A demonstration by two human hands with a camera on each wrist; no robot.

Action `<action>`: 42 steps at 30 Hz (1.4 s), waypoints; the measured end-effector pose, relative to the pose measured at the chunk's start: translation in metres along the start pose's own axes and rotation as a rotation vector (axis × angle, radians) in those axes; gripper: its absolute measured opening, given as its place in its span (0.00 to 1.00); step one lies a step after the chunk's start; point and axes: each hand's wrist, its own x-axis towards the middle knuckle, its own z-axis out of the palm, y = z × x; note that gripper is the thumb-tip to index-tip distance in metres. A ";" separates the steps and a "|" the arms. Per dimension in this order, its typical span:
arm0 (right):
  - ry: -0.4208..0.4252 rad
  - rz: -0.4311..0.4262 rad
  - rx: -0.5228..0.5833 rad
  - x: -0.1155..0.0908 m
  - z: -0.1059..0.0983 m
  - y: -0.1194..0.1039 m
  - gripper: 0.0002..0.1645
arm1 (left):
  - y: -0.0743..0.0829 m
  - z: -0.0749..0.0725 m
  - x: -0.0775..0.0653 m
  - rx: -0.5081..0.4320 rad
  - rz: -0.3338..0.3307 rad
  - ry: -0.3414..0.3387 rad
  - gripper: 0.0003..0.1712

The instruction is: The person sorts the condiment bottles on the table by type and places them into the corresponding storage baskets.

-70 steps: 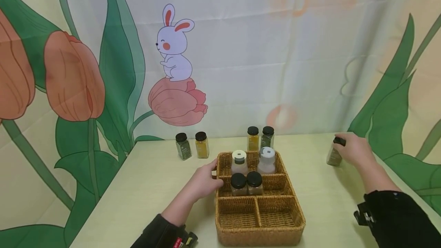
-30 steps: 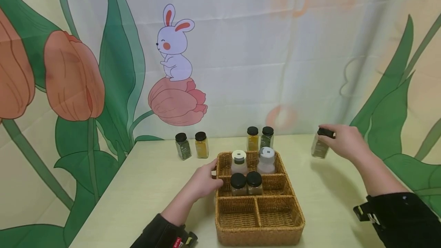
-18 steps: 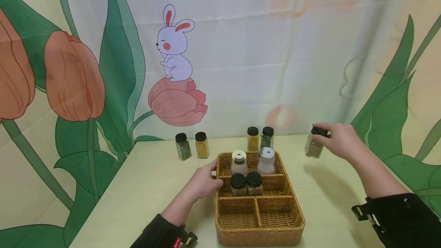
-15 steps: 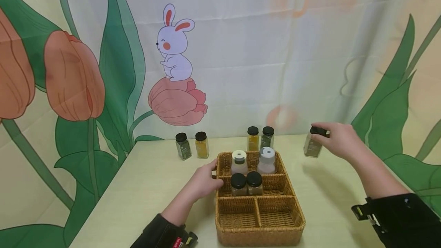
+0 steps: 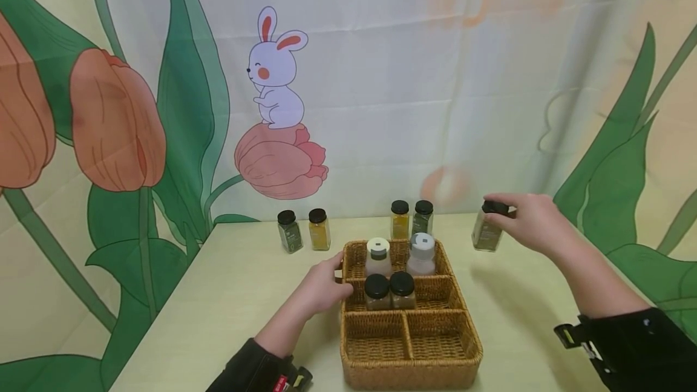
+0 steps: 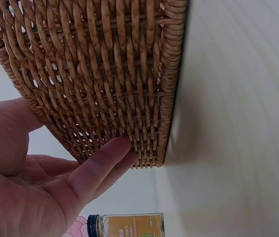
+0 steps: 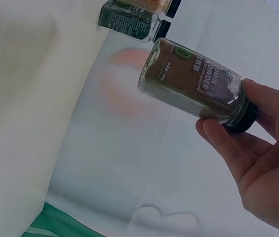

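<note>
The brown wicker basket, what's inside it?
The basket holds two pale, light-capped bottles in its back row and two clear, black-lidded jars in the middle row. Wicker dividers hide their bottoms.

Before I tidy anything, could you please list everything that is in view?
Wicker basket: one, brown, mid-table, divided into compartments
Pale-capped bottles: two, whitish, back compartment
Black-lidded jars: two, brownish contents, side by side, middle compartment
Yellow jars: two, black lids, one at back left, one behind the basket
Green jars: two, black lids, one beside each yellow jar
Brown jar: one, black lid, in the right hand
Table: one, pale yellow, under the basket
Backdrop: one, pale, printed with tulips and a rabbit, behind the table
Left hand: one, bare, holding the basket's left side
Right hand: one, bare, gripping the brown jar's lid end
Sleeves: two, black, one on each arm
</note>
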 end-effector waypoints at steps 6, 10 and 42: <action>0.010 -0.021 0.008 -0.002 -0.002 -0.006 0.31 | 0.000 0.000 0.000 -0.003 0.002 0.000 0.50; 0.015 -0.038 0.006 -0.005 -0.002 -0.012 0.31 | 0.000 0.001 -0.001 -0.005 0.004 0.002 0.50; 0.064 -0.191 0.037 -0.021 -0.012 -0.057 0.25 | -0.002 0.001 0.002 -0.009 -0.005 0.003 0.49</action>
